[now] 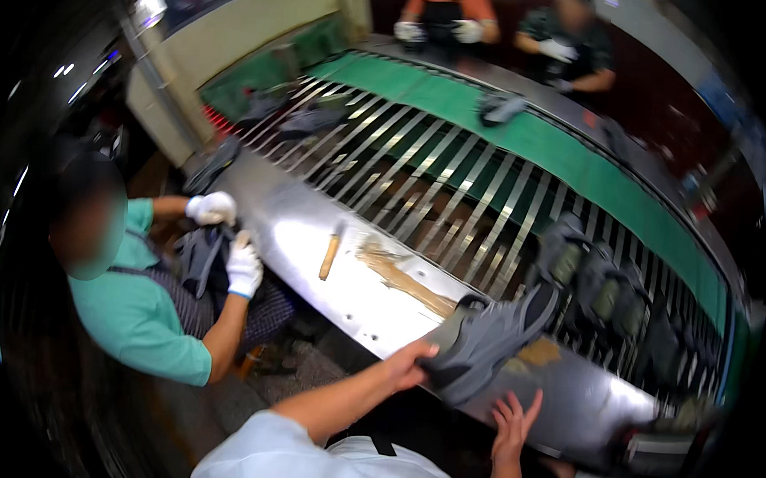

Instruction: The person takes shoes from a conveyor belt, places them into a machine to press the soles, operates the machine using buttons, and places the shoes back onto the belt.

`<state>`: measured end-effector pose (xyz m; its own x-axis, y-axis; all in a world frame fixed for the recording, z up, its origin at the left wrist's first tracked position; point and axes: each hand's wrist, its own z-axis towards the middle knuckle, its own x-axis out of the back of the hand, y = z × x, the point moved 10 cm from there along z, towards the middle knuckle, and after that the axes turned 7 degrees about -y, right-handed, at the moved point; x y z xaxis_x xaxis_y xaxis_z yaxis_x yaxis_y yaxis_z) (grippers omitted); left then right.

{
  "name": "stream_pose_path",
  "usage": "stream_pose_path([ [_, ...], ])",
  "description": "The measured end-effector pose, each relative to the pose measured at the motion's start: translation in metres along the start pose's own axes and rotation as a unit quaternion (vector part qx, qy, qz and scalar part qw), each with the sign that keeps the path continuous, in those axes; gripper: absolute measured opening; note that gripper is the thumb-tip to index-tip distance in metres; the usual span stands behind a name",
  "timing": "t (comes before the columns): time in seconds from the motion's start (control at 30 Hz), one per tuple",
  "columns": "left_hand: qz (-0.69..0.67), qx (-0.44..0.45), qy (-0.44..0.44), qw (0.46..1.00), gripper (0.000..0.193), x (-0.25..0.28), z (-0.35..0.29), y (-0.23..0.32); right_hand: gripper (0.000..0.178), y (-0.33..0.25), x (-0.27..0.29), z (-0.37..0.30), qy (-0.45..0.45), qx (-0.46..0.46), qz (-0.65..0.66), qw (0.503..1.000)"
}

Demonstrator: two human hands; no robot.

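Note:
My left hand (406, 366) is closed on one end of a grey sports shoe (491, 344), which it holds above the near metal ledge with the other end pointing away to the right. My right hand (514, 422) is just below and right of the shoe, apart from it, with its fingers spread and nothing in them. Several more grey shoes (599, 287) with olive-green parts stand in a row on the slatted rack to the right. A wooden stick (329, 255), perhaps a tool handle, lies on the ledge.
A metal ledge (290, 222) runs along the slatted rack (453, 195), with a green belt (407, 82) beyond. On the left a co-worker (141, 301) in white gloves handles a dark shoe (198, 257). Two gloved people (444, 19) are across the belt. Brown tape (415, 285) marks the ledge.

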<state>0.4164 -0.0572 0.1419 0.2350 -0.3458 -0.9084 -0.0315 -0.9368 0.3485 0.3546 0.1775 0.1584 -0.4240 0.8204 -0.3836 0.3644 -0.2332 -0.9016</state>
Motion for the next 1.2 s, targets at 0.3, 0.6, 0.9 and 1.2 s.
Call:
stream_pose_path([
  [0.3, 0.174, 0.223, -0.261, 0.923, 0.094, -0.164, -0.05, -0.195, 0.085, -0.066, 0.082, -0.162, 0.151, 0.179, 0.187, 0.954],
  [0.6, 0.451, 0.192, -0.354, 0.797, 0.021, -0.173, 0.018, -0.362, 0.081, -0.218, 0.284, -0.425, 0.572, 0.37, 0.022, 0.731],
  [0.9, 0.54, 0.037, -0.157, 0.826, 0.024, -0.064, 0.137, -0.279, 0.094, -0.389, 0.442, -0.525, 0.797, 0.081, -0.257, 0.541],
  [1.2, 0.64, -0.029, -0.209, 0.739, 0.009, -0.12, 0.125, -0.282, 0.101, -0.368, 0.601, -0.491, 0.768, -0.221, -0.317, 0.511],
])
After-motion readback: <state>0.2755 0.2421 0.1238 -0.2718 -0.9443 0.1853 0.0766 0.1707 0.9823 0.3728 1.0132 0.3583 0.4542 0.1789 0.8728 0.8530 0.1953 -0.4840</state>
